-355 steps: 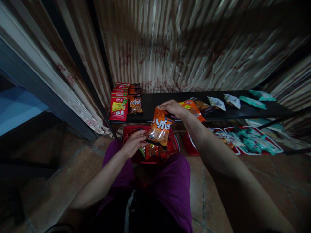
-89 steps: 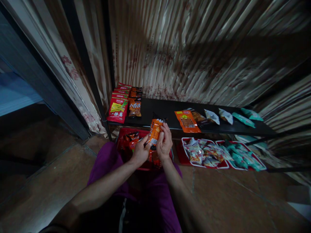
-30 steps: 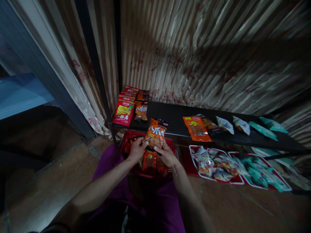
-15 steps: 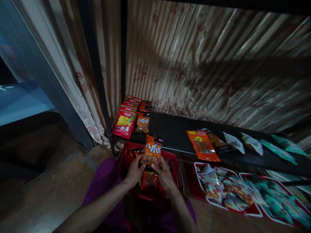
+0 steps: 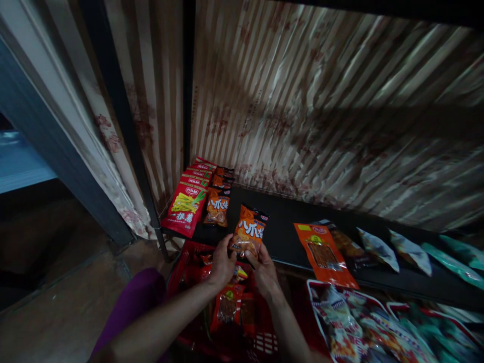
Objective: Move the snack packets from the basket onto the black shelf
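Observation:
Between them, my left hand (image 5: 224, 262) and my right hand (image 5: 263, 267) hold an orange snack bag (image 5: 249, 229) with white lettering, gripping its lower corners. The bag is tilted, its front facing me, at the front edge of the black shelf (image 5: 278, 206). To its left on the shelf lie a row of matching orange snack bags (image 5: 217, 207) and a row of red snack bags (image 5: 188, 204). Below my forearms is a red basket (image 5: 185, 259) with packets inside, among them an orange packet (image 5: 229, 305) with a clear window.
Farther right on the shelf lie a flat orange packet (image 5: 323, 252), white bags (image 5: 410, 251) and teal bags (image 5: 451, 264). Lined baskets of white bags (image 5: 342, 315) and teal bags (image 5: 442, 327) stand below. A dark shelf post (image 5: 124, 116) rises at left; a striped curtain (image 5: 302, 101) hangs behind.
Both hands have moved the orange snack bag forward and slightly right, from above the basket to the shelf's front edge. The view has shifted closer to the shelf.

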The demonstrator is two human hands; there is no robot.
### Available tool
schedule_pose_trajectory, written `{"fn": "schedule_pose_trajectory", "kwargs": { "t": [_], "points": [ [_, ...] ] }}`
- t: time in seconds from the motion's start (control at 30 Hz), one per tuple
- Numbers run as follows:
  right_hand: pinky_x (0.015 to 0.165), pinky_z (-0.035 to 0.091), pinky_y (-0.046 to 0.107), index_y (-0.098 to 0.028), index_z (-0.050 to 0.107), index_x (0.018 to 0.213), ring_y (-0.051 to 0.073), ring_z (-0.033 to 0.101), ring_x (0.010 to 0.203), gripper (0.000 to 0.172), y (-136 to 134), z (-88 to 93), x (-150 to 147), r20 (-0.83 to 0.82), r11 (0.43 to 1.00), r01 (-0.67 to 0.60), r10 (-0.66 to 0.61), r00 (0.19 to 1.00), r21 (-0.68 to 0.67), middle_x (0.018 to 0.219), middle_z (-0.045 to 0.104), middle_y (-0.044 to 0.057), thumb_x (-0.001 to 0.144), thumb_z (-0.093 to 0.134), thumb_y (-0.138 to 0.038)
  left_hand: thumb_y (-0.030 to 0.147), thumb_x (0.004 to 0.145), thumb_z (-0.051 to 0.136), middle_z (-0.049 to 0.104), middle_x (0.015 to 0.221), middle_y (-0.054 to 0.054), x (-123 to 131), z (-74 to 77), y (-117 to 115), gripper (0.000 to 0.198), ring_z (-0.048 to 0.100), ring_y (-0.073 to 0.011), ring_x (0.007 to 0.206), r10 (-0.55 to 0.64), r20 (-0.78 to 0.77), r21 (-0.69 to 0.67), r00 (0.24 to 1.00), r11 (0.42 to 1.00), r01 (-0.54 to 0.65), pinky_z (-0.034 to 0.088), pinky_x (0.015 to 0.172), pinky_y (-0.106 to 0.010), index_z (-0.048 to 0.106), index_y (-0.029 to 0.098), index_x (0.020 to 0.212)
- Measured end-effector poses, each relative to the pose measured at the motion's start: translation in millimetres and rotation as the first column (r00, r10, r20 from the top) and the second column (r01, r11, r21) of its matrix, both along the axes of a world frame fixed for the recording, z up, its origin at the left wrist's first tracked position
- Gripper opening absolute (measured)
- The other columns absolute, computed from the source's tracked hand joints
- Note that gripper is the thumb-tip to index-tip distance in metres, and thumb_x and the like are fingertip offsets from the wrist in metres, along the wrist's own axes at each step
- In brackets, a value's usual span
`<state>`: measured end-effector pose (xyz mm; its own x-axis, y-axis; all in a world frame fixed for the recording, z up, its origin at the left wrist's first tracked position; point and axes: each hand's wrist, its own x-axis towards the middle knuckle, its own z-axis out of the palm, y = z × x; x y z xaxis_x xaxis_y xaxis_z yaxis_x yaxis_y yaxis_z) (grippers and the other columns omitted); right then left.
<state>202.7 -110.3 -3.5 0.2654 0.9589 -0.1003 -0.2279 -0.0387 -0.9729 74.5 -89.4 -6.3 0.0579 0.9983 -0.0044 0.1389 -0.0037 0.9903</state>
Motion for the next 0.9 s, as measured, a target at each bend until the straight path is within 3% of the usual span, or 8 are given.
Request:
{"fn": "schedule_pose_trajectory", "kwargs": {
  "t": [0.23, 0.37, 0.53, 0.63, 0.73, 0.9],
  "points": [
    [0.091, 0.048, 0.035, -0.028, 0.063, 0.104, 0.022, 0.063, 0.105, 0.049, 77.3, 16.6, 28.4, 0.000, 0.999, 0.019, -0.019, 1.000, 0.035, 0.112, 0.069, 0.000, 0.058, 0.080, -0.033, -0.001, 0.075, 0.045, 0.055, 0.127, -0.013, 44.9, 7.1, 66.7, 0.057, 0.049, -0.0209, 0.123, 0.094, -0.066, 0.223, 0.993, 0.972, -0.078, 0.035, 0.109, -0.039, 0.048, 0.016, 0.129],
    [0.084, 0.051, 0.034, -0.025, 0.064, 0.101, 0.022, 0.065, 0.098, 0.049, 125.5, 19.0, 42.7, 0.030, 0.998, 0.038, -0.039, 0.999, 0.054, 0.105, 0.071, 0.001, 0.055, 0.080, -0.033, -0.002, 0.074, 0.045, 0.053, 0.128, -0.014, 64.9, 18.6, 107.6, 0.060, 0.048, -0.0210, 0.124, 0.134, -0.073, 0.165, 0.988, 0.979, -0.120, 0.032, 0.111, -0.037, 0.046, 0.016, 0.131],
    [0.076, 0.053, 0.036, -0.025, 0.063, 0.106, 0.023, 0.067, 0.088, 0.055, 176.2, 0.3, 53.6, 0.080, 0.992, 0.106, -0.111, 0.991, 0.062, 0.102, 0.072, 0.003, 0.054, 0.078, -0.033, 0.000, 0.076, 0.045, 0.045, 0.136, -0.020, 83.5, 24.7, 141.4, 0.059, 0.044, -0.0235, 0.130, 0.161, -0.061, -0.010, 0.985, 0.987, -0.162, 0.032, 0.110, -0.033, 0.043, 0.009, 0.135],
    [0.078, 0.054, 0.037, -0.024, 0.064, 0.106, 0.024, 0.068, 0.086, 0.054, 199.1, -14.2, 57.0, 0.094, 0.988, 0.133, -0.140, 0.986, 0.080, 0.100, 0.072, 0.003, 0.054, 0.077, -0.033, -0.001, 0.075, 0.046, 0.042, 0.139, -0.018, 91.8, 22.3, 153.4, 0.063, 0.042, -0.0242, 0.131, 0.207, -0.037, -0.031, 0.978, 0.978, -0.209, 0.033, 0.109, -0.034, 0.043, 0.014, 0.136],
    [0.080, 0.054, 0.039, -0.023, 0.064, 0.107, 0.025, 0.068, 0.087, 0.058, 216.5, -26.3, 59.5, 0.095, 0.983, 0.152, -0.161, 0.982, 0.099, 0.099, 0.073, 0.004, 0.052, 0.077, -0.033, -0.001, 0.074, 0.047, 0.046, 0.136, -0.016, 97.4, 20.2, 162.5, 0.064, 0.046, -0.0240, 0.128, 0.229, -0.034, -0.060, 0.973, 0.971, -0.231, 0.035, 0.108, -0.034, 0.044, 0.017, 0.135],
    [0.087, 0.053, 0.040, -0.022, 0.064, 0.106, 0.025, 0.068, 0.089, 0.060, 236.2, -38.5, 63.8, 0.082, 0.980, 0.158, -0.169, 0.982, 0.117, 0.100, 0.073, 0.004, 0.049, 0.077, -0.034, 0.002, 0.075, 0.047, 0.054, 0.127, -0.020, 103.4, 15.6, 173.3, 0.054, 0.048, -0.0278, 0.125, 0.275, -0.072, -0.105, 0.959, 0.954, -0.281, 0.036, 0.106, -0.037, 0.051, 0.011, 0.128]
  ]
}}
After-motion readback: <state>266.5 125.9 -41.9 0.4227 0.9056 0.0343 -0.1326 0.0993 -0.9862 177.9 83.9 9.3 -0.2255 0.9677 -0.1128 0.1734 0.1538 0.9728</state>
